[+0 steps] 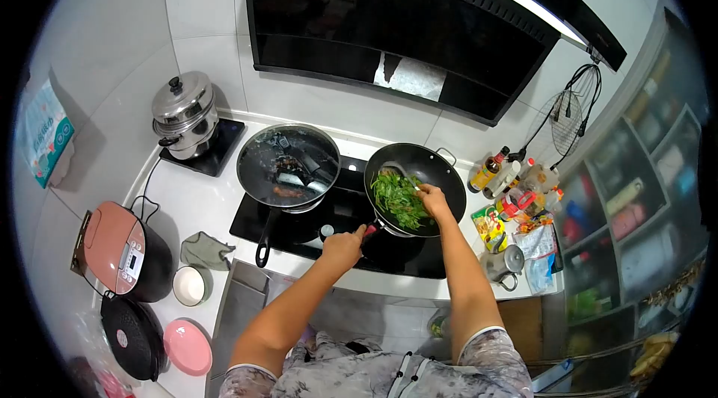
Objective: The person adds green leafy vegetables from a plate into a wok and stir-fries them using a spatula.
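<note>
My left hand (343, 249) is closed around the reddish handle (372, 229) of a black wok (447, 187) on the right side of the stove. Leafy greens (396, 199) lie in the wok. My right hand (433, 201) reaches over the wok and grips a metal spatula (394, 167), whose head is partly among the greens. On the left burner sits a black frying pan (256, 183) under a see-through glass lid; dark pieces show inside, and its handle points toward me.
A steel steamer pot (187, 118) stands at back left. A pink rice cooker (116, 248), white bowl (190, 286), grey cloth (207, 251) and pink plate (188, 346) line the left counter. Several bottles (488, 170) and a metal pitcher (502, 265) stand right. A range hood (389, 24) hangs above.
</note>
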Demonstrator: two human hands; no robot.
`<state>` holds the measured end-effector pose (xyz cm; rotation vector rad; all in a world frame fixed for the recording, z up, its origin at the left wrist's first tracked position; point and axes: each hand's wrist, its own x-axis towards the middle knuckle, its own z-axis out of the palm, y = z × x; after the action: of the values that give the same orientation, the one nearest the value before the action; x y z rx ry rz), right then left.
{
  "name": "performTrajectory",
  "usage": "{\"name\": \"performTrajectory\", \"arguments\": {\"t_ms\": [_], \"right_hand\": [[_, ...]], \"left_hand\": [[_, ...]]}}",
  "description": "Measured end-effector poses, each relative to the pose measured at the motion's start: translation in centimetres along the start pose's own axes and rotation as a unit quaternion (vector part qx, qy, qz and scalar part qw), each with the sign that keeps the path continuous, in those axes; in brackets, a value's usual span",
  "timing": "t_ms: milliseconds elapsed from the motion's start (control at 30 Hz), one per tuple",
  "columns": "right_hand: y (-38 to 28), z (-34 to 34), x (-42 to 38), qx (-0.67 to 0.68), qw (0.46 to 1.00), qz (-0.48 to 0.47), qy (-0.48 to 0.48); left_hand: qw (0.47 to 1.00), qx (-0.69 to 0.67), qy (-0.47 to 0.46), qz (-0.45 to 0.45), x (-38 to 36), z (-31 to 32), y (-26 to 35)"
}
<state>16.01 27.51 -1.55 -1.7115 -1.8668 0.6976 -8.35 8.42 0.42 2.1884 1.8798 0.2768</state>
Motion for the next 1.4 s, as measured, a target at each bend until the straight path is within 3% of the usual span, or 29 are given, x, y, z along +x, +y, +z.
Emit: {"name": "performTrajectory", "arguments": {"t_ms": [67,133,233,367,500,567,633,700,800,833,900,967,1033,1133,1167,1233,1400], "right_hand": [[-1.1,-2.1,-1.9,-0.02,0.999,-0.041,-0.029],[-3.1,-5.7,-5.0,-0.159,0.971,-0.138,-0.111],[-4.9,-9.9,-9.7,-0.278,0.938,-0.192,-0.083],[-2.8,-13.7,-12.8,-0.276,0.944,-0.176,-0.041],[-0.9,-14.6,-14.0,-0.272,0.953,-0.113,-0.077],[1.7,-11.9,-12.6,-0.25,0.95,-0.177,-0.064],[1.5,-9.2,-11.4,-0.224,0.967,-0.099,-0.065],[0.3,-8.4,-10.1,-0.192,0.977,-0.077,-0.048],[0.0,-9.3,-7.4,-0.031,0.999,-0.021,-0.025],[-1.4,-10.2,-7.3,0.012,0.993,0.11,-0.037],[2.4,-8.0,-3.8,0.123,0.985,0.121,0.032],[7.3,-3.4,0.9,0.097,0.985,0.123,0.075],[4.3,-2.1,0.8,0.121,0.972,0.181,0.086],[-0.5,-1.7,-0.8,0.291,0.911,0.284,-0.068],[-1.0,-2.5,-1.1,0.292,0.91,0.287,-0.069],[-1.3,-5.5,-2.3,0.281,0.911,0.237,-0.185],[-3.8,-12.3,-9.1,0.065,0.968,0.097,-0.222]], "left_hand": [[1.0,-0.013,0.005,0.011,0.2,1.0,-0.4],[1.0,-0.022,-0.001,0.014,-0.1,0.7,-0.2],[1.0,-0.02,-0.015,0.002,0.0,0.0,0.0],[1.0,-0.017,-0.015,0.006,-0.1,-0.2,0.0],[1.0,0.005,-0.016,0.001,-0.1,-0.6,0.3],[1.0,0.002,-0.012,0.005,0.1,-0.4,0.1],[1.0,-0.001,-0.008,0.007,0.0,-0.1,0.2],[1.0,0.006,-0.005,0.014,0.1,-0.1,-0.1],[1.0,0.005,0.018,0.018,0.0,0.0,-0.1],[0.999,0.001,0.024,0.024,-0.1,-0.2,0.0],[1.0,-0.005,0.021,0.022,-0.2,-0.4,0.2],[1.0,-0.007,0.021,0.018,-0.1,-0.3,0.0],[1.0,0.003,-0.007,0.006,0.1,0.1,-0.1],[1.0,0.001,-0.003,0.009,0.2,-0.1,-0.1],[1.0,-0.003,-0.006,0.011,-0.1,-0.2,0.0],[1.0,-0.002,-0.006,0.01,-0.5,-0.9,0.3],[1.0,-0.011,0.014,0.021,-0.2,-0.4,0.1]]}}
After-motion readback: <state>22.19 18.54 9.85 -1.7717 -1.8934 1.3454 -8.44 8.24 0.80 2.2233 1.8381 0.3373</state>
